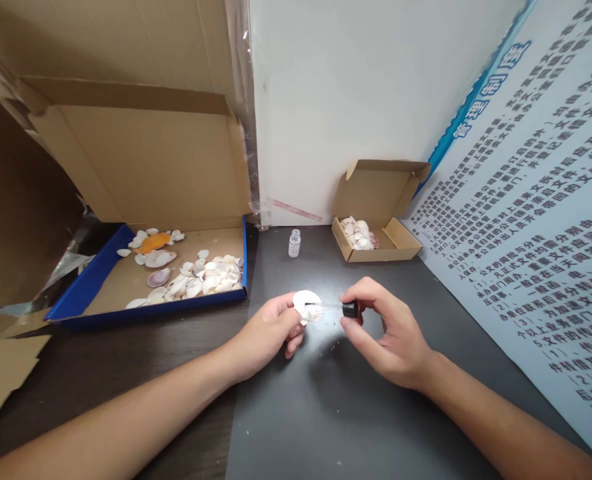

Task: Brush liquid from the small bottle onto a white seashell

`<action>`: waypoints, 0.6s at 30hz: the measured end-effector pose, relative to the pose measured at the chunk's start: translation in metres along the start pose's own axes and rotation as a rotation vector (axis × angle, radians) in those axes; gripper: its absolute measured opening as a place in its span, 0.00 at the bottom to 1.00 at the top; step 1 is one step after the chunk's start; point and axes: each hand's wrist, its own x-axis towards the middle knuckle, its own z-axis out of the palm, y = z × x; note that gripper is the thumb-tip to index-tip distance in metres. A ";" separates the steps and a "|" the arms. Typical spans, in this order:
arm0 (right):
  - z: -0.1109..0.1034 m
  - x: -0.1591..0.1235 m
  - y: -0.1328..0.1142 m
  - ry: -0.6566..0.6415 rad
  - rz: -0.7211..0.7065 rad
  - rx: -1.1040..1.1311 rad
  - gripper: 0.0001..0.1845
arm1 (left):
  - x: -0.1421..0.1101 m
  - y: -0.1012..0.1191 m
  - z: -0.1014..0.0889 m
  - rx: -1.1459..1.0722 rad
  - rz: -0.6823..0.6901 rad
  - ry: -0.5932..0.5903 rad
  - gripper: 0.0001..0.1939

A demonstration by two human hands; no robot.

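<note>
Between the thumb and fingers of my left hand (279,323) are pale seashells (307,305), seemingly two overlapping pieces. My right hand (389,333) pinches the black cap of a brush applicator (350,309). The applicator's thin clear stem points left, and its dark tip meets the face of the shells. Behind my hands, a small white-labelled bottle (295,244) stands upright without its cap. Some of my left fingers are hidden behind the shells.
To the left, a blue-edged cardboard box (246,257) holds many loose shells (211,275) and an orange-centred shell cluster (153,243). A smaller open cardboard box (383,255) with shells (359,233) stands at the back right. A printed sheet (541,200) lines the right side.
</note>
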 end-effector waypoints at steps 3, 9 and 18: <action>0.001 0.001 0.000 -0.022 0.019 -0.042 0.11 | 0.000 -0.001 0.000 0.002 0.003 0.003 0.03; 0.000 0.001 0.000 0.048 0.048 -0.029 0.12 | 0.000 0.001 0.001 0.005 0.004 0.005 0.03; -0.001 0.001 0.002 0.070 0.097 -0.100 0.11 | 0.000 0.000 0.000 0.017 0.004 0.003 0.03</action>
